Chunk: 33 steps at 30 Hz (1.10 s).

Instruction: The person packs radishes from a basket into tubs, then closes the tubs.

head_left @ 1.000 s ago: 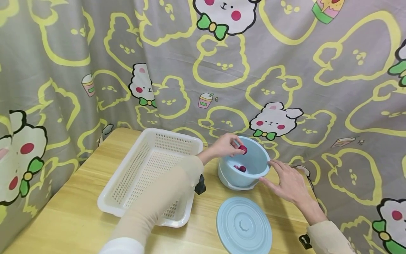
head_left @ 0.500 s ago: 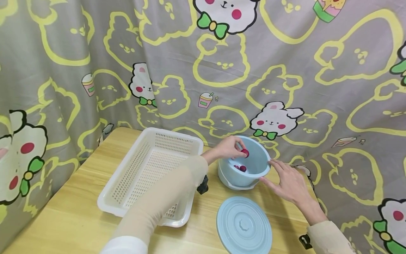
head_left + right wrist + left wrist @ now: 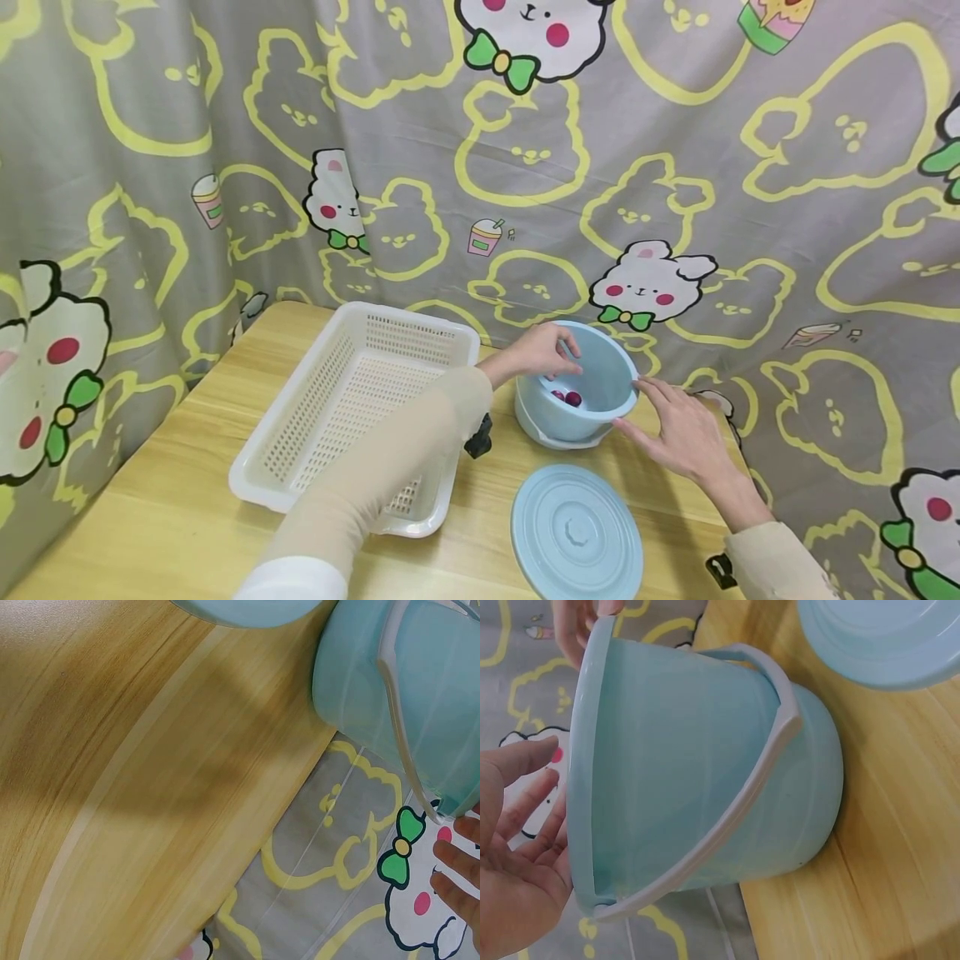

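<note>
A light blue bucket (image 3: 555,421) stands on the table at centre right in the head view. Inside it lie small dark red round fruits (image 3: 573,399) that look like plums; the left hand and the near rim hide part of the inside. Over the bucket's mouth hovers my left hand (image 3: 546,350), thumb and fingers apart with nothing between them. In the left wrist view, the fingers (image 3: 532,799) of that hand spread loosely by the rim. My right hand (image 3: 678,429) rests extended fingers and thumb on the bucket's right rim, which the right wrist view shows only partly.
A white perforated plastic basket (image 3: 345,400) stands left of the bucket, with my left forearm across it. The round blue lid (image 3: 577,533) lies flat on the table (image 3: 142,500) in front of the bucket. A patterned grey curtain (image 3: 420,150) hangs behind.
My left hand lowered a dark red fruit slightly into the bucket's mouth and has let it go; its fingers have parted. The right hand stays on the rim.
</note>
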Tool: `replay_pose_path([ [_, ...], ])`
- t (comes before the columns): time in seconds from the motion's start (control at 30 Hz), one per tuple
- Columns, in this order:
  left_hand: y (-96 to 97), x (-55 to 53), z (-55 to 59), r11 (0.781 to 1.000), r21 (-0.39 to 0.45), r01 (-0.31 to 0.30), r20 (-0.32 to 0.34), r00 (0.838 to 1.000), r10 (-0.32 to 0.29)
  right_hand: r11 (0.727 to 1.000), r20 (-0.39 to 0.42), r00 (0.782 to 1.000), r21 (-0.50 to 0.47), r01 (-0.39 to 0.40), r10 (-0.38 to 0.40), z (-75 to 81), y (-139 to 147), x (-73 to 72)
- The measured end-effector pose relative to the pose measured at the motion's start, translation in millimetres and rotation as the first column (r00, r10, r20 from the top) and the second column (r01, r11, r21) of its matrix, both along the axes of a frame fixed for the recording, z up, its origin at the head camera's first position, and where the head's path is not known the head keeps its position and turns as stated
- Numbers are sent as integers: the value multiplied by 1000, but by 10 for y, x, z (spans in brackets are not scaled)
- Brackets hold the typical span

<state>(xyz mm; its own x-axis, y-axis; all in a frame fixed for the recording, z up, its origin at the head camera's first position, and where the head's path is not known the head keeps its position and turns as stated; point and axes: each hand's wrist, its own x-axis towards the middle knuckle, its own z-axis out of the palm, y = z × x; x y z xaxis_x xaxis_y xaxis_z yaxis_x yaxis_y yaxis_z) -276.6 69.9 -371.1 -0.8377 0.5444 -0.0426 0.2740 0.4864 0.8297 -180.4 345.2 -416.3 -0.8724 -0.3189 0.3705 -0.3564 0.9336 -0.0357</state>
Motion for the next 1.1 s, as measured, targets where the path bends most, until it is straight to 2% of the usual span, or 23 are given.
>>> replay_pose_path([
  [0.17,-28,6,27,1000,2,13,5,1000,-13,1000,6,1000,-1,0,0,14,-6,3],
  [0.63,-237,-47,118,993,47,111,17,994,-112,1000,5,1000,-5,-1,1,7,0,-10],
  [0.93,-423,-39,185,988,86,129,43,990,-133,1000,3,1000,-4,-5,5,-2,11,-11],
  [1.1,-572,-36,206,985,116,130,35,990,-135,1000,-1,1000,-8,-11,11,-1,11,-2],
])
